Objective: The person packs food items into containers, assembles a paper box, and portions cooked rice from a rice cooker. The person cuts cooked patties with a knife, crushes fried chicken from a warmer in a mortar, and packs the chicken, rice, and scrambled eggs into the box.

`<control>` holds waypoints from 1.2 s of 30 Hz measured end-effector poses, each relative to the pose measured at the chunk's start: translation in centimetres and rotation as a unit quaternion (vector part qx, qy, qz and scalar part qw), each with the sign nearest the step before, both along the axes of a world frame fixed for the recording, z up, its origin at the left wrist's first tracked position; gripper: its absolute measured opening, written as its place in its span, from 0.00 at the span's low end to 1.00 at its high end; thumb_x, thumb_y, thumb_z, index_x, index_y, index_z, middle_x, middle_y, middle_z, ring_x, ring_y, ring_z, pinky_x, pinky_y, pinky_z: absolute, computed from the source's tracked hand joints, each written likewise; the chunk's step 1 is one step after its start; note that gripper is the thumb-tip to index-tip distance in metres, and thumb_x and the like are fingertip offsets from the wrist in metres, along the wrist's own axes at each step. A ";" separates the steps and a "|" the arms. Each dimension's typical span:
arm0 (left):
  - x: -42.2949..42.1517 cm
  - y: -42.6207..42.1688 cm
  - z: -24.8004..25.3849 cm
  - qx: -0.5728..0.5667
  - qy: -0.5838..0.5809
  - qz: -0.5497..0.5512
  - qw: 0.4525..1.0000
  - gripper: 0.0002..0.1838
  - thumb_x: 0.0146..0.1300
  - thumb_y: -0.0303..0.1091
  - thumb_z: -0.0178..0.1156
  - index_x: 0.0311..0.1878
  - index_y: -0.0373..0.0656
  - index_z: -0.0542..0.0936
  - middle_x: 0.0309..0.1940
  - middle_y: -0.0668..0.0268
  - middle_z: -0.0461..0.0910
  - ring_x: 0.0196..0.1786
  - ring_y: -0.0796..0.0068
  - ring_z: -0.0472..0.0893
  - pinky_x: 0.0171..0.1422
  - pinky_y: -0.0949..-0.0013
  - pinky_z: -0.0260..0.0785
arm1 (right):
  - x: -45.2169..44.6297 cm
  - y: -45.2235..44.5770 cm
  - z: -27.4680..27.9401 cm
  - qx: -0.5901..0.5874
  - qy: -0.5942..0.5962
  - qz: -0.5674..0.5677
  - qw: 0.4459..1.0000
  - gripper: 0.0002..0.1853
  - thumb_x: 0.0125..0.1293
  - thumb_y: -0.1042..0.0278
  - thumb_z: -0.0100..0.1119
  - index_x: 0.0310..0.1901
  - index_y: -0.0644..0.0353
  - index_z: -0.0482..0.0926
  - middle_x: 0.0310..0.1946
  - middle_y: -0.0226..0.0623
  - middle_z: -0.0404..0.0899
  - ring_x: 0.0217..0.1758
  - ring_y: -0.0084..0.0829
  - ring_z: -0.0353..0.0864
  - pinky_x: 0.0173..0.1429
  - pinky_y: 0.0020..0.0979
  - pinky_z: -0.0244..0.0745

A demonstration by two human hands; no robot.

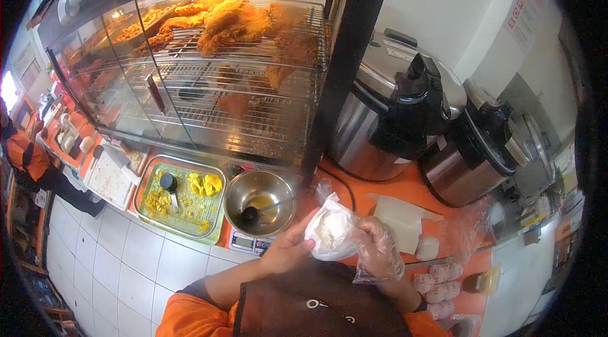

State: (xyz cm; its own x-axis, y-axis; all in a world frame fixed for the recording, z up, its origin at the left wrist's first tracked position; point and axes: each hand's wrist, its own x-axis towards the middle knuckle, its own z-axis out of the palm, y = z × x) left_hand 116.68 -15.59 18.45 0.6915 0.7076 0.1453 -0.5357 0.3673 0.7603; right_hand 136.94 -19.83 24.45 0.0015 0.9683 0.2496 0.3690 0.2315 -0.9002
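Note:
A white paper wrapper, holding a rounded white lump that looks like rice, is held up in front of my apron. My left hand is bare and grips the wrapper's left side, thumb in front. On its right side my right hand, in a loose clear plastic glove, has its fingers closed at the paper's edge. Just left of them a steel bowl with a black ladle in it rests on a digital scale.
A glass warming cabinet with fried chicken stands ahead. Two steel cookers are at right. A tray holds yellow food pieces. Several wrapped bundles lie at lower right. Another person stands far left.

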 end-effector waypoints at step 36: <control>3.0 1.0 -1.4 -0.223 -0.125 0.034 0.966 0.47 0.48 0.73 0.53 0.65 0.50 0.61 0.63 0.58 0.65 0.65 0.54 0.65 0.67 0.44 0.58 | -0.7 4.6 -2.6 0.266 -0.178 0.054 0.946 0.21 0.53 0.63 0.67 0.47 0.60 0.73 0.47 0.44 0.74 0.47 0.39 0.76 0.51 0.43 0.73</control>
